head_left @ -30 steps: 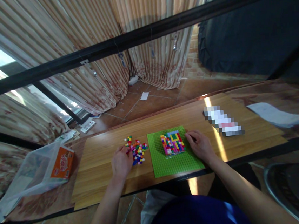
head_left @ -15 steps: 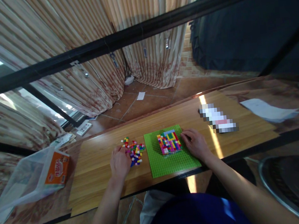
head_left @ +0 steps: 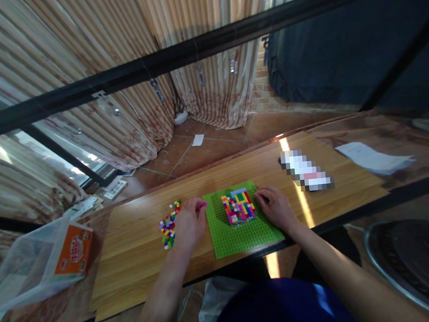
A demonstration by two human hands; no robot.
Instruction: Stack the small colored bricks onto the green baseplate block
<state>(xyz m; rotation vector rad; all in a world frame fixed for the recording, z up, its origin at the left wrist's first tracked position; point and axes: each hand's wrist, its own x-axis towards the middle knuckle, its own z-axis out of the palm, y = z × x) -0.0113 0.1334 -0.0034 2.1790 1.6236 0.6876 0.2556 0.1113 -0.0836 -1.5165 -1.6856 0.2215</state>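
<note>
A green baseplate (head_left: pixel 244 234) lies on the wooden table (head_left: pixel 132 255) with a block of small coloured bricks (head_left: pixel 238 207) built on its far half. My left hand (head_left: pixel 190 225) is at the plate's left edge, fingers pinched on a small pink brick (head_left: pixel 204 204). A loose pile of coloured bricks (head_left: pixel 168 224) lies just left of that hand. My right hand (head_left: pixel 277 208) rests on the plate's right edge beside the built block, fingers curled; nothing shows in them.
A clear plastic bag with an orange box (head_left: pixel 73 251) lies at the table's left end. A blurred-out packet (head_left: pixel 305 171) and a white paper (head_left: pixel 373 157) lie to the right. A black bar (head_left: pixel 203 45) crosses above. A round dark stool (head_left: pixel 418 268) stands at lower right.
My left hand has left the loose pile and moved right to the baseplate's edge with a pink brick pinched in it. My right hand has stayed by the built block.
</note>
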